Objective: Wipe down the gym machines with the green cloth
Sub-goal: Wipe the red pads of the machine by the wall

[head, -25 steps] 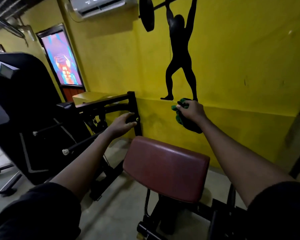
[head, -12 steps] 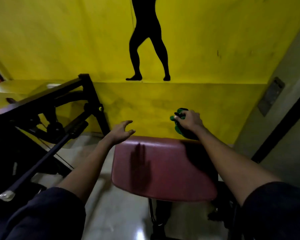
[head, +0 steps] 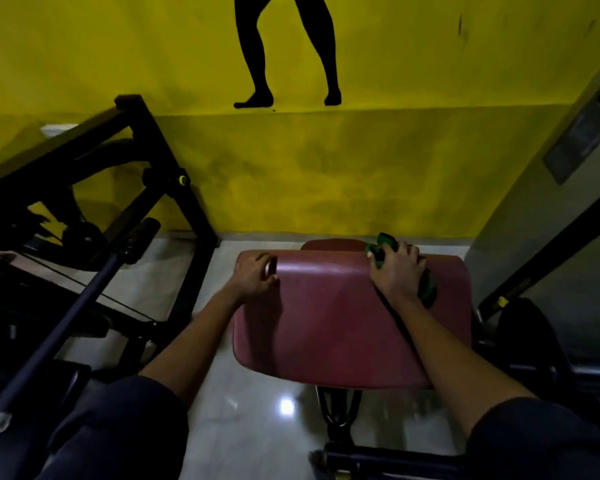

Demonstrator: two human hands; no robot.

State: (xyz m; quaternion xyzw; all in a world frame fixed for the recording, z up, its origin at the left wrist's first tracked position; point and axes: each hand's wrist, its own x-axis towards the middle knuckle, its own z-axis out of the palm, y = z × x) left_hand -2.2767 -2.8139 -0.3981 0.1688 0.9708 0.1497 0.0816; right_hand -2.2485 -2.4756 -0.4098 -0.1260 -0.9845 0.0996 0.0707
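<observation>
My right grip [head: 395,275] is closed around the green cloth [head: 427,289], fingers curled over the bunched fabric and pressing it onto the far right corner of the red pad [head: 343,327]. A fold of the cloth sticks out past my fingertips at the pad's far edge, and more of it bulges out under the heel of the hand. My left grip [head: 255,277] sits at the far left corner of the same pad. Its fingers are blurred, but they look curled over the edge, as if steadying the pad.

As I judge it, the wipe of this pad is only at its start: the cloth is parked at one corner, and most of the red surface lies between my two arms with nothing on it. I cannot tell from the sheen whether any part has been gone over. A smaller red cushion [head: 333,243] peeks out just behind the pad, and the dark stem [head: 338,407] below it stands on the glossy floor [head: 243,427].

To my left is the black frame [head: 160,157] of a neighbouring machine, with a long bar [head: 66,320] slanting toward me. The cloth is well apart from both. So there is plenty left: the pad top and edges, then the metalwork
</observation>
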